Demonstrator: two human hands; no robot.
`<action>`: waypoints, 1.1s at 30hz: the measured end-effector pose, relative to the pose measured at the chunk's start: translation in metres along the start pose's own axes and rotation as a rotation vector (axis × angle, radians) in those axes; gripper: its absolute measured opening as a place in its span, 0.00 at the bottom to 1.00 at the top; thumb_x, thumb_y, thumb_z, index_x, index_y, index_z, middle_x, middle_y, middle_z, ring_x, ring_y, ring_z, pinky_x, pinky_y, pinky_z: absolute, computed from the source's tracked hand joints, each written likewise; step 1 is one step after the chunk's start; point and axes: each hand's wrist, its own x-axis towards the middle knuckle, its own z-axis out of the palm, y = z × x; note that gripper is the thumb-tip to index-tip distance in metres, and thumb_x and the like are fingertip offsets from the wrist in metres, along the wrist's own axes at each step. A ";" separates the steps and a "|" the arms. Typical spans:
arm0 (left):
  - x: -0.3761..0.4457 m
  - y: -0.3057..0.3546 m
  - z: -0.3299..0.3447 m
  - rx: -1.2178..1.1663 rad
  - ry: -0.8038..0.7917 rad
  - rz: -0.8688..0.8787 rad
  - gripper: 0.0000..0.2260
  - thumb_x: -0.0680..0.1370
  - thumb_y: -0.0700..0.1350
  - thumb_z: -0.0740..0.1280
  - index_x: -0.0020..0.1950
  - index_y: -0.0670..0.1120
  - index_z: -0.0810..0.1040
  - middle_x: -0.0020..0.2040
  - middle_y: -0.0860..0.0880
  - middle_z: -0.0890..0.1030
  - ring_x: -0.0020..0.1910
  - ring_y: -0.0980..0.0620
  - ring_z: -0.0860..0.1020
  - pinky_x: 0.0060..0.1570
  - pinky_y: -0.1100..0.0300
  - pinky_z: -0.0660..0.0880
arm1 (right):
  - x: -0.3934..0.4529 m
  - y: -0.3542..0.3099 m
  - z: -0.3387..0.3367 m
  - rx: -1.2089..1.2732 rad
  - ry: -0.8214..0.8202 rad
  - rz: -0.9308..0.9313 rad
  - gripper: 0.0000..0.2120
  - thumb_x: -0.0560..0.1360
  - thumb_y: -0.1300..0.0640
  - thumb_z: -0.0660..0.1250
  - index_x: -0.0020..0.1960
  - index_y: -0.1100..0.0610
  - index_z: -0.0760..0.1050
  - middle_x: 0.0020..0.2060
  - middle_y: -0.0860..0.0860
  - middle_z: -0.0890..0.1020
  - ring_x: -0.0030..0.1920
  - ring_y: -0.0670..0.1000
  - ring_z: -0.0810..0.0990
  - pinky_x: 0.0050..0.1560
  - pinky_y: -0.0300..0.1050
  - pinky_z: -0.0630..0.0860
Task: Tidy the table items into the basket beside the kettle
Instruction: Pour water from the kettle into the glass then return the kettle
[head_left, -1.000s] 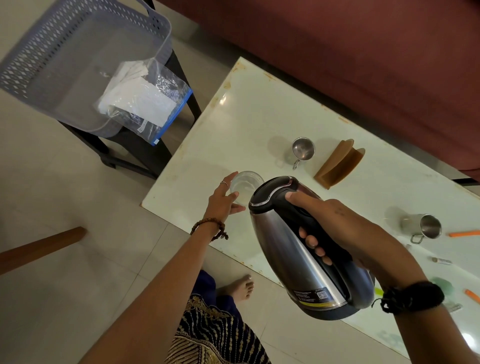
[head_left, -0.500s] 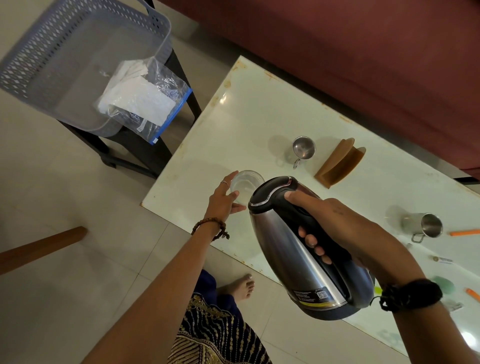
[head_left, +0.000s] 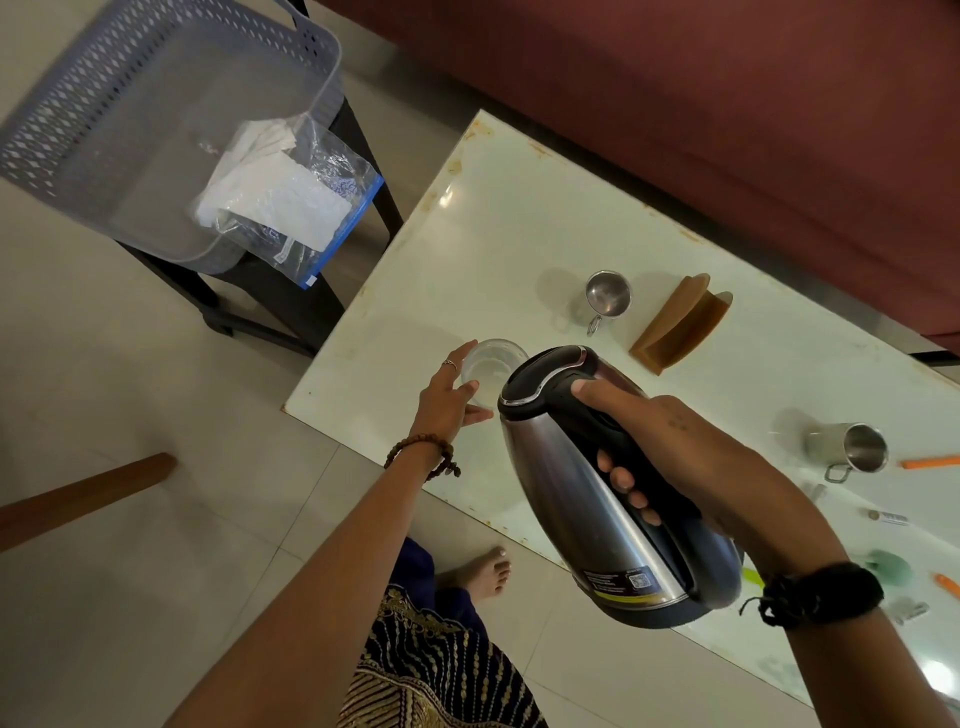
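Note:
My right hand grips the black handle of a steel kettle, held tilted above the white table with its lid end toward a clear glass. The glass stands near the table's left front corner. My left hand holds the glass from the near side, thumb and fingers around its wall. A grey perforated basket sits on a dark stool at the upper left, off the table. A clear zip bag of white papers hangs over the basket's near rim.
On the table stand a small steel cup, a brown napkin holder and a steel mug on its side. Orange pens and small bits lie at the right. A maroon sofa runs behind. A wooden leg crosses the floor at left.

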 end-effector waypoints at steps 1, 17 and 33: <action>0.000 0.000 0.000 0.001 -0.001 0.002 0.23 0.77 0.33 0.56 0.68 0.54 0.67 0.67 0.44 0.69 0.41 0.43 0.80 0.45 0.61 0.81 | 0.000 0.002 0.000 0.001 0.001 -0.008 0.25 0.74 0.39 0.59 0.32 0.60 0.71 0.17 0.46 0.72 0.17 0.44 0.69 0.18 0.34 0.66; 0.001 0.011 -0.017 0.459 -0.093 0.148 0.24 0.77 0.37 0.61 0.72 0.49 0.62 0.69 0.44 0.70 0.53 0.47 0.76 0.59 0.48 0.75 | -0.039 0.026 0.024 0.156 0.211 -0.215 0.23 0.63 0.36 0.61 0.22 0.55 0.72 0.15 0.49 0.71 0.17 0.45 0.69 0.26 0.32 0.69; -0.022 0.133 -0.263 0.829 0.413 0.656 0.19 0.77 0.36 0.61 0.68 0.47 0.68 0.63 0.46 0.74 0.60 0.48 0.71 0.55 0.68 0.63 | -0.025 -0.148 0.135 0.450 0.168 -0.558 0.27 0.61 0.32 0.61 0.23 0.56 0.73 0.16 0.51 0.70 0.18 0.50 0.68 0.24 0.36 0.69</action>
